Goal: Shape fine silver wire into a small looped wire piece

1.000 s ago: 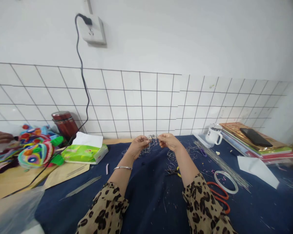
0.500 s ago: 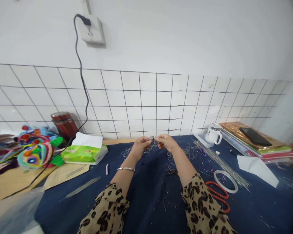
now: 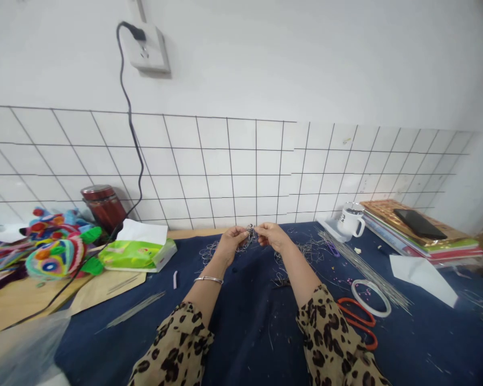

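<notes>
With fingers of the left hand (image 3: 232,241) closed in a pinch on a small wire piece (image 3: 251,231), and with those of the right hand (image 3: 270,236) apparently pinched at its right edge, holding it between both sets of fingertips. Too small to make out strand by strand.

Could slip or spring loose, from so slight a contact on thin metal. Could bend out of shape under uneven pressure from the two sides. Could also snag in the wire tangle (image 3: 209,252) just beside the left fingers, or in the strands (image 3: 306,252) to the right of the right fingers, through loose loops there.

Reaching well forward with both arms, hands nearly level and angled inward, fingers curled tip to tip. On the left wrist, nearer the body than the fingers, a bracelet (image 3: 208,279).

Below the right fingers, partly behind the forearm, a dark tool (image 3: 280,283). Farther right of the fingers, scissors (image 3: 362,325), rods (image 3: 370,276) and a cup (image 3: 349,222). Well left of the fingers, a tissue pack (image 3: 132,254) and a toy (image 3: 54,260). Under it all, blue cloth (image 3: 241,321) over the counter.
</notes>
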The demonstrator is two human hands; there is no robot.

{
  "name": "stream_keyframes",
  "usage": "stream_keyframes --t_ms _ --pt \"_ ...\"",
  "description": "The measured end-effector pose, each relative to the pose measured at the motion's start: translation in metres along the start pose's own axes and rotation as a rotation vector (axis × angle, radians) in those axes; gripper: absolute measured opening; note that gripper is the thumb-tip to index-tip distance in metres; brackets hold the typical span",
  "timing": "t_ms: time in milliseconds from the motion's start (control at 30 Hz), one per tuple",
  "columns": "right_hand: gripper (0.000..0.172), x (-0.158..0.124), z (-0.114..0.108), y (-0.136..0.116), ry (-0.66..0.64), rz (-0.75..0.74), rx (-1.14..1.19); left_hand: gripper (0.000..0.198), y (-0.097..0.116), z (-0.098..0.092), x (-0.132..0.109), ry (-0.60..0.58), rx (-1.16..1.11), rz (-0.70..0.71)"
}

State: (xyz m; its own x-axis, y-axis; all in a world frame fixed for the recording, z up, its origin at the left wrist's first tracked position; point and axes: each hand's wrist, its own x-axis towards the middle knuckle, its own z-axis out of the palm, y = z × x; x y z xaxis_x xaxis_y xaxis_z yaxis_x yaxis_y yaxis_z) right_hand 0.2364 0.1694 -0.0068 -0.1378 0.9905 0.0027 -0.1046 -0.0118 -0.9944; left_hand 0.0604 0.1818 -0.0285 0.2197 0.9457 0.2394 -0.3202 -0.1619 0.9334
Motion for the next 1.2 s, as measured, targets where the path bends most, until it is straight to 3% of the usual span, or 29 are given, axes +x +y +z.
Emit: stream_keyframes --t_ms 200,667,1033,1200 --pt "0.028 -0.005 -0.006 -0.008 -0.055 -0.011 0.058 0.026 0.007 -0.009 0.003 -0.012 -0.007 0.013" --pt "0.029 -0.005 -0.010 -0.011 -0.065 -0.030 0.071 0.023 0.013 -0.009 0.002 -0.050 -0.007 0.025" --pt "0.027 0.003 0.007 0.005 0.010 -0.011 0.030 0.024 -0.003 0.011 0.001 -0.026 0.014 0.024" --pt "0.027 0.000 0.000 0.002 -0.003 -0.015 0.057 0.025 0.001 0.004 0.002 0.011 0.033 0.026"
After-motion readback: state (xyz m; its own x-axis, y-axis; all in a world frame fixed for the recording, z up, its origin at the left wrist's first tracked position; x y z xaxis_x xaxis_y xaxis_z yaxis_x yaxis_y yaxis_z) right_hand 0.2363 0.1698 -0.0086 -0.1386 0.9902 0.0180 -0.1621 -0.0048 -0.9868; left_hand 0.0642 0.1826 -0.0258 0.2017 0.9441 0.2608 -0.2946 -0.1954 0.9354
